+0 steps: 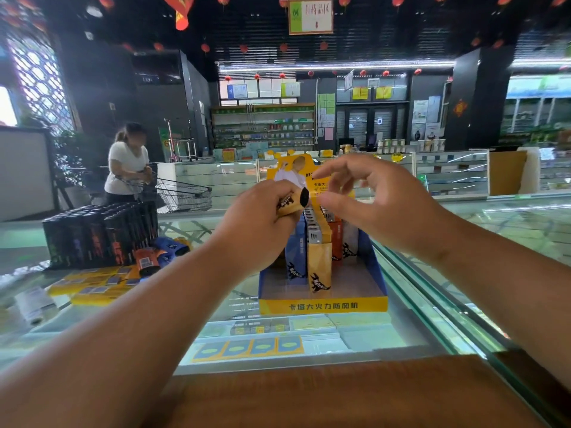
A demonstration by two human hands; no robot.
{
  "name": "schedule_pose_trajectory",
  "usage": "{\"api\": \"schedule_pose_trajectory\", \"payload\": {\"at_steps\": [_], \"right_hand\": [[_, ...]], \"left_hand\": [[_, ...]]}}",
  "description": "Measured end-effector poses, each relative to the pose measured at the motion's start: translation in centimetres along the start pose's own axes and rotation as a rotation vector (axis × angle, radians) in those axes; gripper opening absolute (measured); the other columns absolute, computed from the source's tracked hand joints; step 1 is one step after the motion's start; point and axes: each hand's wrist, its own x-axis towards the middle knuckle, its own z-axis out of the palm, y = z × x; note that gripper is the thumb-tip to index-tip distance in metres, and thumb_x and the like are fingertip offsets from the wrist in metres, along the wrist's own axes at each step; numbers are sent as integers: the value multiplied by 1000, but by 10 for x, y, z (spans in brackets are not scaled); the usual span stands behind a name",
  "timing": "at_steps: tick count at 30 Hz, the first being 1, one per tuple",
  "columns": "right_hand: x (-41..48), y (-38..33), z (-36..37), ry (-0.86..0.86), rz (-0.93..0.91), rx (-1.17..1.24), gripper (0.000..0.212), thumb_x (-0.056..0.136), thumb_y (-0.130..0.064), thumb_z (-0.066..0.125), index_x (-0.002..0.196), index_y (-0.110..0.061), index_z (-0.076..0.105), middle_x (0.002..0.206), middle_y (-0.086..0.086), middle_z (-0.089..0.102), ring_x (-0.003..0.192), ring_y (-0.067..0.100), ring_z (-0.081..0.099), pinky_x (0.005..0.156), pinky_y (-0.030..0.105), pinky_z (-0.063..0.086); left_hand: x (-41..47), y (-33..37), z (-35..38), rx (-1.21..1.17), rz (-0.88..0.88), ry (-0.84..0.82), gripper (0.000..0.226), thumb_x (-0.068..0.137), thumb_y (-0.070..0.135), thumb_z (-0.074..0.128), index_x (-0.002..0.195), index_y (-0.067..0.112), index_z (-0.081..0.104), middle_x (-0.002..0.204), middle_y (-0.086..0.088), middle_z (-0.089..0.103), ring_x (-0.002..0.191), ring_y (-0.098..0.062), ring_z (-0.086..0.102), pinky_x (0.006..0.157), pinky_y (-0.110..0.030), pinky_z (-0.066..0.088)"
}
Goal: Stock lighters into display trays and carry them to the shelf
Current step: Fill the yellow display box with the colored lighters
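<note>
A yellow and blue cardboard display tray [323,304] stands on the glass counter, with several blue, yellow, orange and grey lighters [319,264] upright in its back rows. My left hand [259,223] grips a yellow lighter [292,202] above the tray, its black base pointing right. My right hand [374,199] hovers just to the right of that lighter with fingers loosely spread and holds nothing. The tray's tall yellow back card [296,169] rises behind both hands.
At the left of the counter stands a block of black lighters [99,233], with loose orange and blue lighters [160,254] and flat yellow cards [92,287] beside it. A person with a shopping cart [182,194] stands beyond the counter. A wooden edge [309,393] runs nearest me.
</note>
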Motion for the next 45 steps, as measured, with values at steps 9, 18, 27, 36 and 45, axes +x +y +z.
{"api": "schedule_pose_trajectory", "payload": {"at_steps": [9, 18, 27, 36, 45], "right_hand": [[-1, -8, 13, -5, -102, 96, 11, 83, -25, 74, 90, -32, 70, 80, -15, 67, 78, 1, 60, 76, 14, 47], [1, -3, 6, 67, -35, 99, 5, 84, -16, 73, 87, -18, 68, 78, -8, 65, 72, 1, 55, 70, 4, 37], [4, 9, -5, 109, 35, 189, 10, 82, -11, 73, 83, -13, 63, 80, 2, 65, 69, 6, 55, 62, 9, 40], [3, 12, -10, 37, 85, 157, 19, 81, -16, 74, 81, -16, 55, 72, -13, 59, 68, 4, 54, 63, 13, 44], [2, 1, -8, -50, -39, 45, 16, 80, -20, 75, 90, -30, 67, 79, -9, 67, 74, 6, 59, 69, 10, 44]], "left_hand": [[1, 4, -3, 108, 95, -2, 15, 91, 14, 57, 103, 22, 62, 87, 13, 48, 86, -8, 43, 67, -19, 29], [1, 2, -4, 10, 71, 38, 17, 86, 40, 68, 97, 30, 61, 84, 18, 53, 77, -2, 46, 67, -5, 32], [-3, 8, -10, -173, -59, 45, 19, 77, 50, 73, 82, 46, 55, 65, 19, 61, 60, 0, 53, 52, -13, 38], [-7, 7, -12, -534, -128, 56, 26, 74, 39, 71, 99, 42, 66, 95, 8, 75, 91, -16, 69, 91, -39, 55], [-8, 13, -11, -604, -64, 68, 43, 75, 33, 71, 114, 15, 70, 96, 6, 76, 91, -11, 70, 87, -27, 55]]}}
